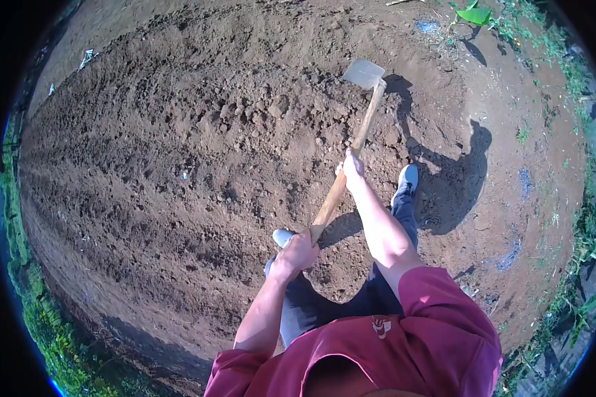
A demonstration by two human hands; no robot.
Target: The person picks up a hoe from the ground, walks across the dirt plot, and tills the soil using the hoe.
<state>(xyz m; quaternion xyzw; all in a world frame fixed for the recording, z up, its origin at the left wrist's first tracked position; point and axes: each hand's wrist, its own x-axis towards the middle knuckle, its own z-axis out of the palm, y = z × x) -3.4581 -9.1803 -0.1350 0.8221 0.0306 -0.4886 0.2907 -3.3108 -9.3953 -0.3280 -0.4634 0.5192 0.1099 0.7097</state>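
Note:
A hoe with a long wooden handle [331, 202] slants across the middle of the head view. Its flat metal blade [363, 73] is at the upper end, over loose brown soil [245, 119]. My left hand [298, 251] is wrapped round the lower end of the handle, above a grey shoe. Farther up the same handle, my right hand [352, 169] is closed round the wood. Whether the blade touches the soil cannot be made out.
My shoes [407, 180] stand apart on the soil. Tilled ridges stretch to the left. A green-leaved plant [473, 14] grows at the upper right. Grass [579, 311] lines the right edge, and my shadow [460, 182] falls to the right.

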